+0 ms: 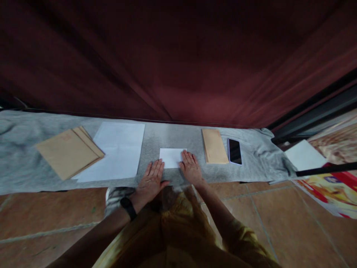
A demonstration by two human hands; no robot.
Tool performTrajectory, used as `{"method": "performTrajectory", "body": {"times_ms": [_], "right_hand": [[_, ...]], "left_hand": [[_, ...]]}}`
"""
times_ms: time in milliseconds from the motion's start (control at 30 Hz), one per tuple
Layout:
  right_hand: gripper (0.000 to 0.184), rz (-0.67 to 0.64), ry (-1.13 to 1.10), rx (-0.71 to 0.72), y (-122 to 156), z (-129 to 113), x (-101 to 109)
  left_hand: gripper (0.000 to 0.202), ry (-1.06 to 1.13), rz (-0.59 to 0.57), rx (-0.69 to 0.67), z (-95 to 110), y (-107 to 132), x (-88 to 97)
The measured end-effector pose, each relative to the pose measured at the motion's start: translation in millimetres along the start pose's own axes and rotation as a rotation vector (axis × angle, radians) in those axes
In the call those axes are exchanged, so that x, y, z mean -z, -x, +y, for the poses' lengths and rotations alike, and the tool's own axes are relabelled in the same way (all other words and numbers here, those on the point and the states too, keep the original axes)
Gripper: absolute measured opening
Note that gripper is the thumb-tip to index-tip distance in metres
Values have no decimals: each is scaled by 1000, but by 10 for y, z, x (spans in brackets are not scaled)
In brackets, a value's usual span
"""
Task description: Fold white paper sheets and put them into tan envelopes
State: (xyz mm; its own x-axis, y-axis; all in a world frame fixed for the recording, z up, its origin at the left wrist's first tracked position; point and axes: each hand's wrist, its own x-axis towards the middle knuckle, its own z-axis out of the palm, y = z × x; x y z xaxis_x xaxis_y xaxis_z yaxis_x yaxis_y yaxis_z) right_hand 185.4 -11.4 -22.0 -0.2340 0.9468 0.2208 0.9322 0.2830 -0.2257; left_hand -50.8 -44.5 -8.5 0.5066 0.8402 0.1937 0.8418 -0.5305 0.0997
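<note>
A small folded white paper (170, 156) lies on the grey cloth (22, 149) spread over the tiled floor. My left hand (151, 180) rests flat on the cloth at the paper's lower left corner, fingers stretched out; a black band sits on that wrist. My right hand (190, 168) lies flat with its fingers stretched over the paper's right edge. Neither hand grips anything.
On the cloth to the left lie a stack of brown envelopes (69, 150) and white sheets (117, 150). To the right are a narrower stack of brown envelopes (214, 146) and a dark phone (234, 151). A dark red curtain (178, 59) hangs behind. More white paper (304, 155) lies at far right.
</note>
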Motion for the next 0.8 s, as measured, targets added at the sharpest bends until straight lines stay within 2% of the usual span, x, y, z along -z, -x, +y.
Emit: {"method": "performTrajectory", "body": {"times_ms": [167, 367, 533, 800], "right_hand": [[57, 25, 0, -11, 5, -18, -16], [57, 36, 10, -13, 6, -6, -48], [57, 45, 12, 3, 17, 11, -75], [57, 61, 28, 19, 28, 25, -92]], "left_hand": [[68, 57, 30, -11, 135, -237, 37], [59, 69, 16, 14, 272, -604, -114], [61, 65, -14, 13, 187, -754, -174], [63, 61, -35, -7, 38, -781, -141]]}}
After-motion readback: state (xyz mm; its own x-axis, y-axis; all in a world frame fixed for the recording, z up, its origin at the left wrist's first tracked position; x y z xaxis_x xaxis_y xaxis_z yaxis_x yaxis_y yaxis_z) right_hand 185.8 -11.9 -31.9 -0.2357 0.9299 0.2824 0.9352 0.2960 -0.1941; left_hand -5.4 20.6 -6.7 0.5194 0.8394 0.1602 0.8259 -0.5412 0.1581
